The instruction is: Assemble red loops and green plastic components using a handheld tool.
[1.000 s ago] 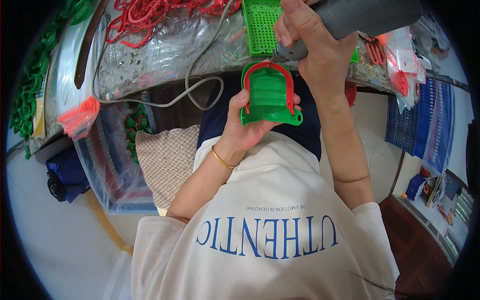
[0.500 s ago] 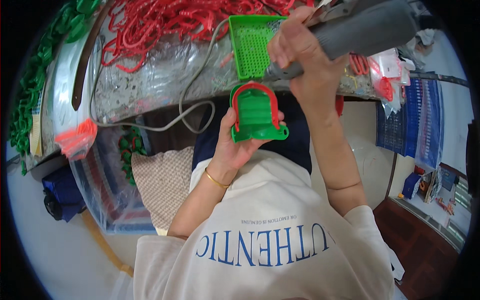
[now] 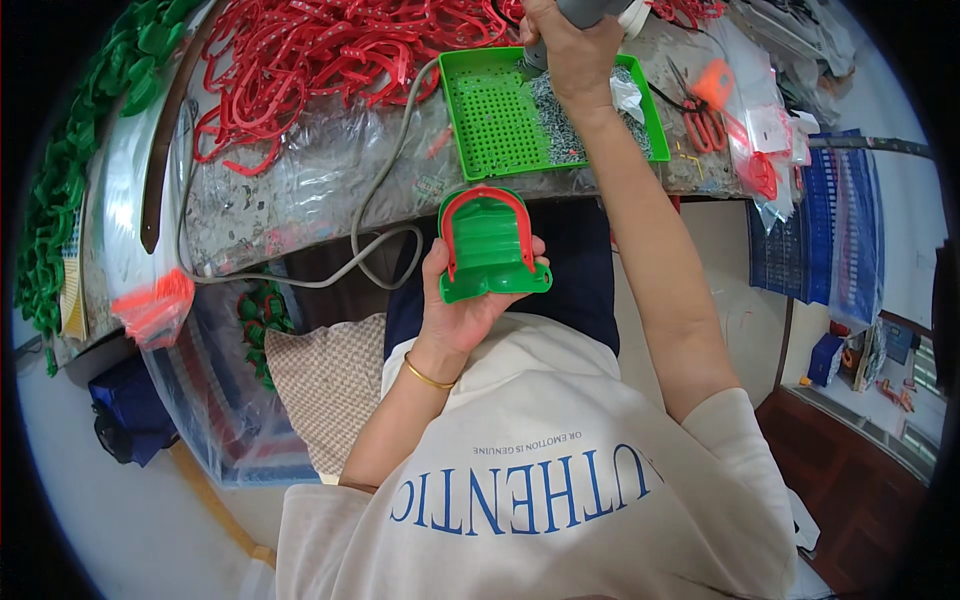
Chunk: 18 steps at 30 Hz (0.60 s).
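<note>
My left hand (image 3: 462, 305) grips a green plastic shell (image 3: 487, 245) from below and the sides, its hollow face turned up. Along the shell's rim lies a red U-shaped strip (image 3: 487, 193). Beyond it, my right hand (image 3: 575, 65) is closed around a dark grey electric screwdriver (image 3: 588, 10), whose body is partly cut off by the upper edge. The screwdriver's nose points down at the far part of a bright green perforated tray (image 3: 495, 125). Small grey screws (image 3: 570, 138) are heaped in the tray's right half; whether the bit touches them is hidden.
Red curved strips (image 3: 300, 60) pile up at the back left of the table. A grey cable (image 3: 375, 190) loops over the front edge. Red-handled scissors (image 3: 703, 125) and plastic bags (image 3: 765, 120) lie right of the tray. Green pieces (image 3: 75, 150) line the far left.
My right hand has carried the screwdriver away from the shell, up and left to the tray. The left hand with the shell has shifted slightly left and lower.
</note>
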Motion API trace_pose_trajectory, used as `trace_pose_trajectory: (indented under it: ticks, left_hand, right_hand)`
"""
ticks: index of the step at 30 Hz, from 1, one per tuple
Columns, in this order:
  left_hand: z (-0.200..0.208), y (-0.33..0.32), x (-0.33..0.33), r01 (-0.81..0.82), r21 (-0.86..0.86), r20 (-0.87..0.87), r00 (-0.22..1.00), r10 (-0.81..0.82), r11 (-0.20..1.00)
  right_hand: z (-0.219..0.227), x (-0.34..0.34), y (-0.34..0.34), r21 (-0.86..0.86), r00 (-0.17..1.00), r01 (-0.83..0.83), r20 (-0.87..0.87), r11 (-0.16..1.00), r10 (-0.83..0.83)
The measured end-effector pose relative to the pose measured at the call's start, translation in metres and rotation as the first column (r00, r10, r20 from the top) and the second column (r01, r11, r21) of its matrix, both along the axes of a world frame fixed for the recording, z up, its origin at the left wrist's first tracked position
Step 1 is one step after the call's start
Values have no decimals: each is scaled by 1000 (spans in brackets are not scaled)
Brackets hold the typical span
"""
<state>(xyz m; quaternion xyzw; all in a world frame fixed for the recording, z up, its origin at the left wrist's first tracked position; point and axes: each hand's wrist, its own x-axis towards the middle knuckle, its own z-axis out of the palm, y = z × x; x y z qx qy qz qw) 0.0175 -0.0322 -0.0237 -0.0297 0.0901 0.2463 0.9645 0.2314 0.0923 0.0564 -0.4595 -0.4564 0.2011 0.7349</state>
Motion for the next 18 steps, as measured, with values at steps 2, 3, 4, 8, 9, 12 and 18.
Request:
trace_pose_trajectory:
  ticks: [2,3,4,8,9,12,18]
  left_hand:
    - [-1,0,0,-3,-9,-6,1000,3,1000]
    - [-3,0,0,-6,-11,-7,1000,6,1000]
    - [-6,0,0,-23,-24,37,999,24,999]
    - [-11,-1,0,-19,-34,88,996,22,999]
    - [-12,0,0,-19,-36,87,996,22,999]
    - [-12,1,0,-17,-50,100,995,22,999]
    - [-15,1,-1,-25,-34,112,993,29,999]
  right_hand:
    - [-2,-1,-1,-59,999,39,19,998,-38]
    - [1,-4,-3,-91,999,32,-10,995,-33]
    - [3,-7,-4,-123,999,24,-40,992,-29]
    - [-2,-3,-4,-101,999,48,-13,994,-50]
    - [-3,-3,-4,-81,999,33,-8,996,-33]
    - [-8,-2,-2,-58,1000,15,-14,998,-16]
    - [-7,-5,-5,-142,997,45,-56,989,-54]
